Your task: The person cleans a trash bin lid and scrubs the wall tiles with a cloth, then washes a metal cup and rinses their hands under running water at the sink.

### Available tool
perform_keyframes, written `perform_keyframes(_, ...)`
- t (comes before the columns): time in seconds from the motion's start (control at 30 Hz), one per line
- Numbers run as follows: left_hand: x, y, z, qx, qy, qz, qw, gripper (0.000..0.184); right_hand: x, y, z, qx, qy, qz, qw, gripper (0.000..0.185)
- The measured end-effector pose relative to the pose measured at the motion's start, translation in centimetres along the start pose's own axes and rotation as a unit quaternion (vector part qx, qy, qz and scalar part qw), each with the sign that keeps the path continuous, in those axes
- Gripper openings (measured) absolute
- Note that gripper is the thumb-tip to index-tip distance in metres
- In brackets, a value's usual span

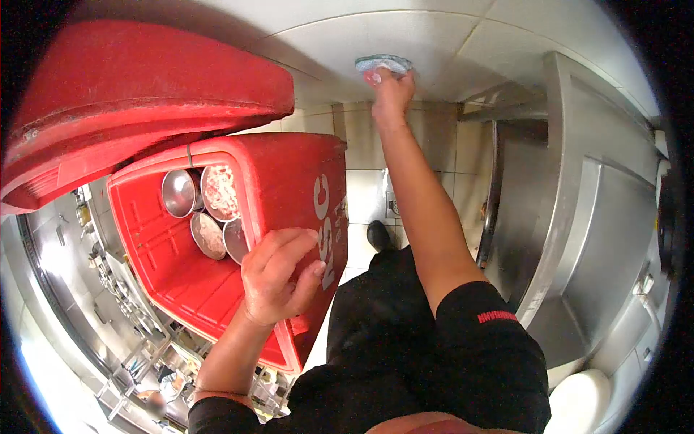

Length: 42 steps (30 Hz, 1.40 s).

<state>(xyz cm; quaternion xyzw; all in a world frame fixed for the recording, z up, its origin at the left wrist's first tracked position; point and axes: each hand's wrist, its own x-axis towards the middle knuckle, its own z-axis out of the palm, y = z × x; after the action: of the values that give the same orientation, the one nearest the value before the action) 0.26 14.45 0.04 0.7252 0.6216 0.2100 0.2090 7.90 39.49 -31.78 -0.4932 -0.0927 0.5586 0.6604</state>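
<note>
Head view: big red cooler [296, 163] takes up the left side, its thick red lid [155, 79] swung open beside it toward the far left. Steel unit [611, 235] walls off the right, so I read the space between as a narrow lane of floor tiles with a drain [392, 206] and a dark shoe [378, 235]. Pale wall [426, 32] ahead, white round thing [580, 401] low right, shelf clutter [130, 289] low left.

Right hand [394, 94] is stretched forward, closed on a grey-green and pink sponge [383, 64], which looks to be against the wall. Left hand [280, 278] is well apart from it, at the near edge of the cooler, fingers loosely bent, thumb spread away. Can't tell if it touches the rim.

Inside the cooler I count four metal pots bunched at the far end: one shiny pot [179, 194] with bare metal showing, one pot of pinkish-white pieces [219, 192], one pot of pale mush [208, 235], and a fourth pot [235, 240] mostly behind the cooler wall, contents hidden.

Cooler lettering partly covered by the left hand. Sponge partly behind the fingers. Shelf clutter too small and warped to sort. Frame corners black.
</note>
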Motion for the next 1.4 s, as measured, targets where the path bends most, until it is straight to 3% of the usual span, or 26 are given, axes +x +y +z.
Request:
perform_keyframes(0.07, 0.0, -0.2, 0.0, -0.007, 0.004, 0.004, 1.000, 0.037, -0.4, 1.2, 1.2, -0.038, -0.047, -0.012, 0.998, 0.019)
perform_keyframes(0.23, 0.2, -0.3, -0.2, -0.017, 0.004, 0.006, 1.000, 0.037, -8.7, -8.9, 9.3, -0.015, -0.205, -0.071, 0.976, 0.016)
perform_keyframes(0.37, 0.1, -0.2, -0.1, -0.035, 0.015, -0.003, 0.999, 0.038, -5.0, 1.4, 6.3, -0.118, -0.123, -0.009, 0.985, 0.013)
perform_keyframes(0.43, 0.2, -0.4, -0.3, -0.027, 0.012, 0.003, 1.000, 0.037, -5.3, 1.4, 6.3, -0.095, -0.105, 0.070, 0.988, 0.010)
perform_keyframes(0.53, 0.2, -0.6, 0.0, -0.026, 0.014, 0.007, 1.000, 0.037, -7.4, -2.0, 8.9, -0.163, -0.208, -0.052, 0.963, 0.009)
perform_keyframes(0.57, 0.1, -0.5, 0.0, -0.027, 0.016, 0.009, 0.999, 0.037, -7.6, -1.8, 9.3, -0.125, -0.210, -0.061, 0.968, 0.007)
perform_keyframes(0.67, -0.1, -0.5, -0.1, -0.012, 0.007, 0.005, 1.000, 0.037, -6.6, 0.3, 7.8, -0.178, -0.151, -0.034, 0.972, 0.008)
perform_keyframes(0.7, 0.2, -0.5, -0.1, -0.012, 0.014, 0.009, 1.000, 0.037, -7.7, -3.1, 8.3, -0.129, -0.133, 0.053, 0.981, 0.008)
perform_keyframes(0.8, 0.1, -0.1, 0.0, -0.027, 0.015, 0.006, 1.000, 0.037, -9.1, -12.6, 9.8, -0.029, -0.136, -0.034, 0.990, 0.012)
perform_keyframes(0.83, 0.2, -0.1, -0.1, -0.029, 0.015, 0.004, 0.999, 0.037, -7.7, -13.9, 9.2, -0.122, -0.097, -0.216, 0.964, 0.014)
perform_keyframes(0.9, 0.2, -0.2, -0.4, -0.025, 0.017, 0.005, 1.000, 0.036, -5.6, -19.8, 7.8, -0.087, -0.032, -0.287, 0.953, 0.017)
perform_keyframes(0.93, 0.2, -0.3, -0.4, -0.022, 0.016, 0.006, 1.000, 0.036, -5.8, -23.2, 7.6, 0.033, -0.010, -0.177, 0.984, 0.018)
perform_keyframes(1.03, 0.2, 0.0, -0.1, -0.020, 0.012, 0.003, 1.000, 0.035, -4.8, -23.3, 7.4, 0.006, -0.023, -0.246, 0.969, 0.020)
perform_keyframes(1.1, 0.1, 0.1, 0.0, -0.014, 0.012, 0.001, 1.000, 0.034, -5.6, -19.1, 7.7, -0.256, -0.029, -0.313, 0.914, 0.020)
perform_keyframes(1.17, 0.0, 0.0, 0.3, -0.015, 0.008, 0.006, 1.000, 0.033, -4.9, -12.4, 7.4, -0.173, -0.113, -0.311, 0.928, 0.019)
perform_keyframes(1.2, 0.1, 0.1, 0.4, -0.005, 0.002, 0.007, 1.000, 0.033, -4.7, -9.7, 6.8, -0.106, -0.125, -0.247, 0.955, 0.019)
perform_keyframes(1.3, 0.2, 0.0, 0.5, 0.020, -0.001, 0.023, 1.000, 0.030, -1.3, -0.5, 1.8, -0.073, -0.001, -0.023, 0.997, 0.028)
perform_keyframes(1.4, -0.3, -0.2, 0.6, 0.017, -0.012, 0.011, 1.000, 0.027, 2.1, 3.7, -2.7, 0.005, 0.072, 0.138, 0.988, 0.027)
